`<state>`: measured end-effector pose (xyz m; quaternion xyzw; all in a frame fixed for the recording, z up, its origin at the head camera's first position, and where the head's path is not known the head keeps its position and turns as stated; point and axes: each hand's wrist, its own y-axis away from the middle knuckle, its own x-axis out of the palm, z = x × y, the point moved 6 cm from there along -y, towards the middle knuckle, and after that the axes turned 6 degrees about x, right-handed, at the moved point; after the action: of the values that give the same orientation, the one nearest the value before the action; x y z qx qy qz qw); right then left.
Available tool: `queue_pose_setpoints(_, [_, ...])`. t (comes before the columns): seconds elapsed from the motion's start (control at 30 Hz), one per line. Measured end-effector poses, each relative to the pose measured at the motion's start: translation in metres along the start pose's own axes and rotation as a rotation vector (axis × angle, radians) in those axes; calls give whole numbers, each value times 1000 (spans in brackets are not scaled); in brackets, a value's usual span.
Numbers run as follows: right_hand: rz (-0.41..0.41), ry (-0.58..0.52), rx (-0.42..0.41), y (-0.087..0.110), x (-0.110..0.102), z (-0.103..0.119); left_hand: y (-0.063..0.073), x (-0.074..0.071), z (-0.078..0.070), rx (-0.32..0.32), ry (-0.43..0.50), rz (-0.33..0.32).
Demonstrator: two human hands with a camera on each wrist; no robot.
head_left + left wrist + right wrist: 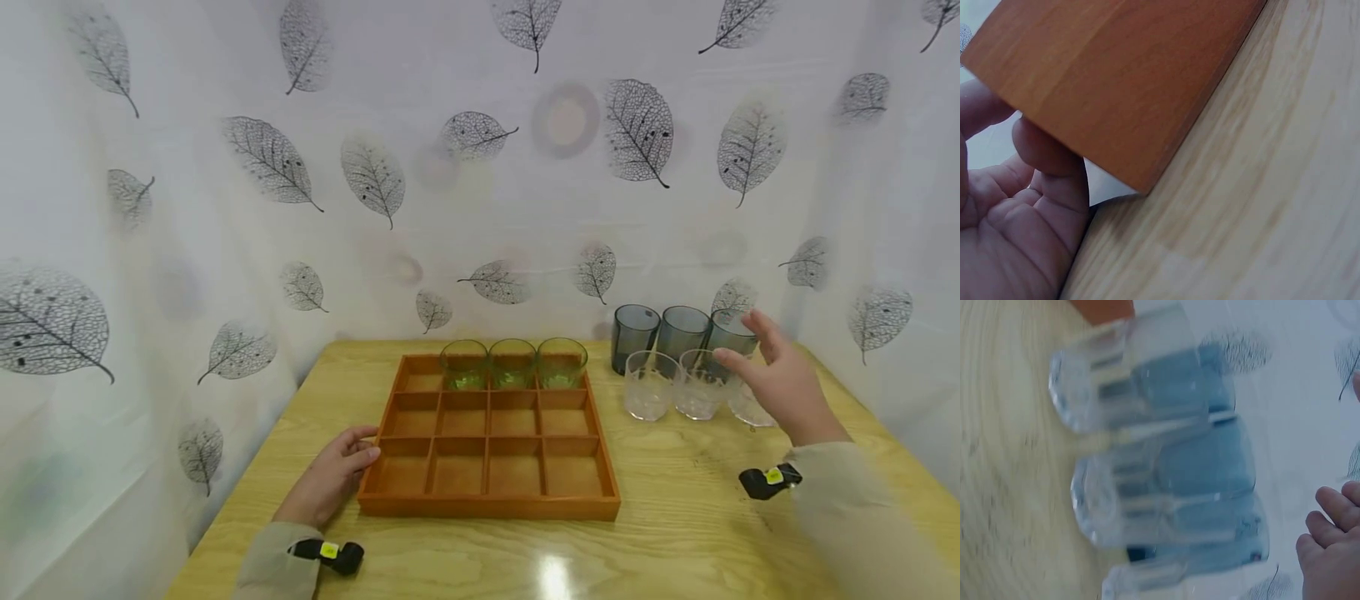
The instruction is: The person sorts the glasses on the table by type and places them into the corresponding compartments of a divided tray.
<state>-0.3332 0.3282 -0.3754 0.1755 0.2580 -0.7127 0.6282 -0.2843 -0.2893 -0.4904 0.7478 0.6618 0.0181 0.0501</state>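
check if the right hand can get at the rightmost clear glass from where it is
Likely yes: the right hand is empty and close by, and nothing seems to block its way; the dark glasses stand behind the rightmost clear glass.

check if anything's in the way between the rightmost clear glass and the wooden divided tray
Yes: going straight left, the middle clear glass and left clear glass stand between the rightmost clear glass and the wooden divided tray. Nothing visible stands between the left clear glass and the tray.

Right hand [789, 390] raised, spread; left hand [324, 479] seemingly relaxed
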Motion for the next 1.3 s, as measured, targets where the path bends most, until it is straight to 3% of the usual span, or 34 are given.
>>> queue_pose_setpoints(0.33, [-61,11,63,2,-34,-61,0,2,1,6,14,-18])
queue_pose_setpoints(0.5, [-2,7,108,2,-36,-88,0,1,1,3,5,-10])
queue_pose_setpoints(0.63, [61,6,98,0,-28,-104,0,0,0,7,-1,-7])
queue_pose_setpoints(1.07, [131,-55,77,-10,-21,-109,2,3,-2,12,17,-4])
queue_pose_setpoints(1.3, [144,-14,62,-9,-18,-108,0,2,0,-3,20,-29])
